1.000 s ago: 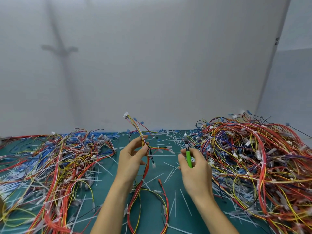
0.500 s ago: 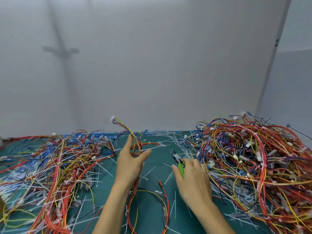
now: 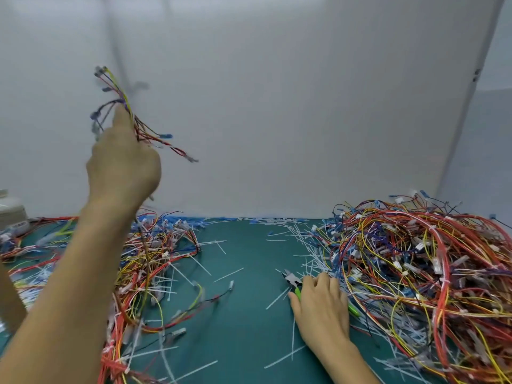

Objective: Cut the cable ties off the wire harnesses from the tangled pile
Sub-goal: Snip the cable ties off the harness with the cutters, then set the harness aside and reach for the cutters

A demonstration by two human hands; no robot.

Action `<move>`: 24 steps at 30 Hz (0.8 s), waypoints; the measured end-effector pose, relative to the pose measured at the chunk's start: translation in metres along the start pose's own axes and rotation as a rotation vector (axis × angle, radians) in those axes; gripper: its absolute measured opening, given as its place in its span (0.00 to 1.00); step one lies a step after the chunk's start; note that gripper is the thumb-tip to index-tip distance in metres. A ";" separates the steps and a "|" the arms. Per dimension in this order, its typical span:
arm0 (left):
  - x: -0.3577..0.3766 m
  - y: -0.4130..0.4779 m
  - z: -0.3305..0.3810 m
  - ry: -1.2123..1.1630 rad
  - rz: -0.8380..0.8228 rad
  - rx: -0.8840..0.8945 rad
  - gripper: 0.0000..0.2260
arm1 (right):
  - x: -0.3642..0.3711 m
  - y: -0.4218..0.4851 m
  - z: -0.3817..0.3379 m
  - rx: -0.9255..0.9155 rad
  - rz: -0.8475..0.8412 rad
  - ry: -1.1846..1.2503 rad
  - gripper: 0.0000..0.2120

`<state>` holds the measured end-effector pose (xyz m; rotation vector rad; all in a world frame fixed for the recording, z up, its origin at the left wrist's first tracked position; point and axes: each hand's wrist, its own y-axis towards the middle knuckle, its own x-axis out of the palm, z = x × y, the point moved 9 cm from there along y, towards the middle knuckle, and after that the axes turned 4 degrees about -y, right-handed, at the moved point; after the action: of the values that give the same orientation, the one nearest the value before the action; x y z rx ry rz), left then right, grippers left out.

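My left hand is raised high in front of the white wall and grips a wire harness of red, yellow and purple leads; its ends fan out above my fingers and its tail hangs blurred down to the mat. My right hand rests low on the green mat, fingers curled over the green-handled cutters, whose steel jaws point up-left and lie on the mat. A big tangled pile of harnesses lies right of that hand.
A second heap of harnesses covers the mat's left side. Cut white cable ties litter the green mat. A white container stands at the far left edge. The white wall closes the back.
My left hand swung the harness from table height up and left, high above the mat. My right hand dropped with the cutters down onto the mat beside the right pile.
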<state>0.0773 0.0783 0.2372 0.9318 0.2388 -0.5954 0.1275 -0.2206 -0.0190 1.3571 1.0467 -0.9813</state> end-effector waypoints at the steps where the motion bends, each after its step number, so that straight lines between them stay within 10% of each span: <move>1: -0.010 0.020 -0.006 0.044 -0.046 -0.031 0.22 | 0.001 0.000 0.000 0.001 -0.002 -0.002 0.20; 14: 0.082 -0.027 -0.209 0.630 -0.412 -0.217 0.22 | 0.003 0.002 -0.001 -0.004 0.007 0.016 0.20; 18: 0.079 -0.047 -0.244 0.589 -0.377 -0.342 0.30 | 0.004 0.002 -0.001 -0.009 0.008 0.011 0.19; 24: 0.039 -0.015 -0.230 0.481 -0.058 -0.269 0.14 | 0.004 0.001 -0.001 -0.011 0.005 0.018 0.19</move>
<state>0.1139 0.2427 0.0751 0.7968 0.7606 -0.3721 0.1295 -0.2191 -0.0221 1.3611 1.0602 -0.9603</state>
